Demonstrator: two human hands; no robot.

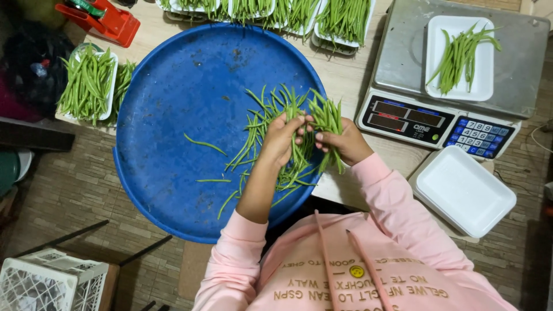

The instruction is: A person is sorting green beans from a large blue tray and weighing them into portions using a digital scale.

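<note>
Both hands were clenched on green beans: right hand [344,144] gripped a bunch [327,118], left hand [280,138] pinched loose beans [271,115] over the blue tray [184,92].

My left hand [281,138] covers some of the green beans [276,124] on the blue tray [184,98], so I cannot see how many lie under it. My right hand [340,141] hides the bottoms of the beans it holds. The top edge cuts off the white trays of beans [345,23] at the back. The red tool [106,20] and the white crate [46,285] are cut off too. The little keys on the scale [478,137] are too small to tell apart.
</note>
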